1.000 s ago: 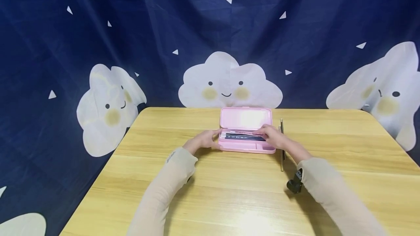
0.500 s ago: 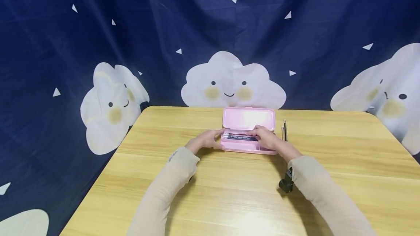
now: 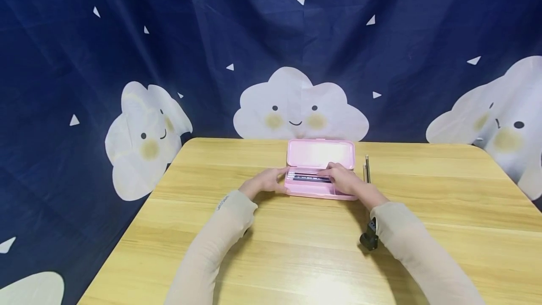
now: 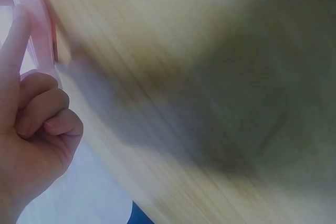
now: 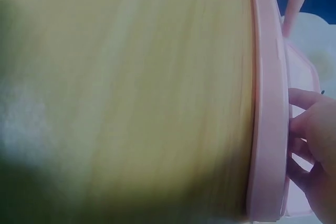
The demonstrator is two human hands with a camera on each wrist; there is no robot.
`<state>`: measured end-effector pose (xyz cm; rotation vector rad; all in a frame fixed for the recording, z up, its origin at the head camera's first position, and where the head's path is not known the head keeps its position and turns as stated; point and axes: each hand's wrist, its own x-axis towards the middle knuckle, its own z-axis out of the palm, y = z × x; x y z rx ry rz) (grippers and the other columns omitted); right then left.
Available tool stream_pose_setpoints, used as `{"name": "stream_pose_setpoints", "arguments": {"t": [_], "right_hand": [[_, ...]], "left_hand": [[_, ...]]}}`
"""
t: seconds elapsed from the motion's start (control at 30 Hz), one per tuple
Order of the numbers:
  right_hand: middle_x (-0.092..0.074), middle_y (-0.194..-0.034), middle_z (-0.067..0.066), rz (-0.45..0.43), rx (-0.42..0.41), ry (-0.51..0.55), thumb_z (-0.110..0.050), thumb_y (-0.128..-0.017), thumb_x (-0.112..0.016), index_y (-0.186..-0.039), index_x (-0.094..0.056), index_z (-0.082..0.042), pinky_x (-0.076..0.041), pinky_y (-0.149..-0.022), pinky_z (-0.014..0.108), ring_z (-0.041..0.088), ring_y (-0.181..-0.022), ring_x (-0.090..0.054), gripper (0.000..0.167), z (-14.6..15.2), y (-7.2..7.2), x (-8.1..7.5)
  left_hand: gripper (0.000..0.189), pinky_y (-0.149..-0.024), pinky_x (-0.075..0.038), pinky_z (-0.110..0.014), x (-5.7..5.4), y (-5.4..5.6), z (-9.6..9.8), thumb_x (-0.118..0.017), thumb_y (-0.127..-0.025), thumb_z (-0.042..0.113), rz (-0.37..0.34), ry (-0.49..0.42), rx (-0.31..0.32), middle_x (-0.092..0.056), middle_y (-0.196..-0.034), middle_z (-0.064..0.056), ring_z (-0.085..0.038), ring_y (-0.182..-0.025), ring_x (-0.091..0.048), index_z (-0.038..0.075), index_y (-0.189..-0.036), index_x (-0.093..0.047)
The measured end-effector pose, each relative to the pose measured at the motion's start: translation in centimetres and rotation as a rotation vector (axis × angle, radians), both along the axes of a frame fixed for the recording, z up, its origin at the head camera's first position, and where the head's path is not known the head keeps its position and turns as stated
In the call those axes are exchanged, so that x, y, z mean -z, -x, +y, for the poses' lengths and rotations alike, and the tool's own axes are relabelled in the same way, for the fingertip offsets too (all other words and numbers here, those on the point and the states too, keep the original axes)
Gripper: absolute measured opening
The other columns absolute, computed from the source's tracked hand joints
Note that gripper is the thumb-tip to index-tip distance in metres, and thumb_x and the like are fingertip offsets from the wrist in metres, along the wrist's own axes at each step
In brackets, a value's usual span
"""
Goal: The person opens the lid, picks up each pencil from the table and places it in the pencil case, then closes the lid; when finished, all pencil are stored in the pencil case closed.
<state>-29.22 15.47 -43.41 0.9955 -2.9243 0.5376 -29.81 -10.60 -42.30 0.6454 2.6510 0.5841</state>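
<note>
A pink pencil case (image 3: 311, 194) lies on the table with its lid (image 3: 321, 153) raised at the back. Several dark pencils (image 3: 302, 178) lie side by side in its rear compartment, their right ends hidden by a hand. My left hand (image 3: 268, 180) grips the case's left end with thumb and index finger; its other fingers are curled in the left wrist view. My right hand (image 3: 342, 178) reaches over the right part, fingers bent down onto the pencils. In the right wrist view the case's front wall (image 5: 270, 108) hides those fingertips, so whether they pinch a pencil cannot be seen.
Two more pencils (image 3: 367, 169) lie on the wooden table (image 3: 271, 248) just right of the case, partly covered by my right forearm. A dark blue curtain (image 3: 203, 27) with clouds hangs behind the table. A black wrist camera (image 3: 369, 236) sits under my right sleeve.
My right hand has shifted left along the pencils inside the case, then stayed there over the last half second. The left hand keeps its place at the case's left end.
</note>
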Motion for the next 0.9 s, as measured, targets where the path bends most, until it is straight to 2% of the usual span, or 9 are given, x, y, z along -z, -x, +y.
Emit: {"name": "stream_pose_setpoints", "arguments": {"t": [0.17, 0.3, 0.4, 0.63, 0.9], "right_hand": [[-0.055, -0.086, 0.007, 0.010, -0.014, 0.108, 0.012, -0.078, -0.049, -0.110, -0.066, -0.003, -0.046, -0.077, 0.040, 0.026, -0.087, -0.053, 0.040, 0.3, 0.0, 0.3], [-0.055, -0.082, 0.010, -0.001, -0.040, 0.251, 0.014, -0.078, -0.049, -0.105, -0.066, 0.004, -0.047, -0.074, 0.036, 0.021, -0.078, -0.051, 0.033, 0.9, -0.1, 0.4], [-0.055, -0.083, 0.012, -0.016, -0.033, 0.316, 0.014, -0.080, -0.051, -0.104, -0.065, 0.006, -0.047, -0.071, 0.033, 0.019, -0.076, -0.050, 0.028, 1.6, -0.1, 0.2], [-0.056, -0.084, 0.012, 0.045, 0.000, 0.332, 0.011, -0.080, -0.058, -0.102, -0.065, 0.006, -0.045, -0.069, 0.033, 0.020, -0.075, -0.050, 0.023, 3.7, -0.6, -0.6], [-0.056, -0.085, 0.012, 0.017, 0.057, 0.312, 0.006, -0.082, -0.059, -0.105, -0.063, 0.006, -0.043, -0.068, 0.035, 0.019, -0.075, -0.049, 0.024, 6.5, -1.3, -1.2]], "left_hand": [[0.086, -0.107, -0.028, -0.035, 0.0, -0.1, 0.1, -0.074, -0.075, 0.035, 0.008, 0.015, 0.006, -0.035, -0.142, -0.017, -0.026, -0.129, -0.036, 0.010, -0.143, -0.028], [0.086, -0.108, -0.027, -0.035, 0.1, -0.1, 0.2, -0.074, -0.075, 0.035, -0.002, 0.001, -0.002, -0.034, -0.142, -0.017, -0.025, -0.129, -0.035, 0.010, -0.143, -0.028], [0.087, -0.107, -0.028, -0.035, 0.2, 0.0, 0.2, -0.074, -0.074, 0.036, 0.000, -0.003, -0.004, -0.035, -0.142, -0.017, -0.024, -0.127, -0.038, 0.010, -0.143, -0.028], [0.086, -0.108, -0.027, -0.037, 0.1, -0.1, 0.2, -0.074, -0.075, 0.036, -0.008, -0.007, -0.009, -0.035, -0.142, -0.017, -0.027, -0.129, -0.035, 0.012, -0.144, -0.027], [0.086, -0.108, -0.027, -0.037, 0.0, -0.3, 0.1, -0.074, -0.075, 0.036, 0.000, -0.002, -0.003, -0.035, -0.142, -0.017, -0.028, -0.130, -0.034, 0.013, -0.144, -0.028]]}}
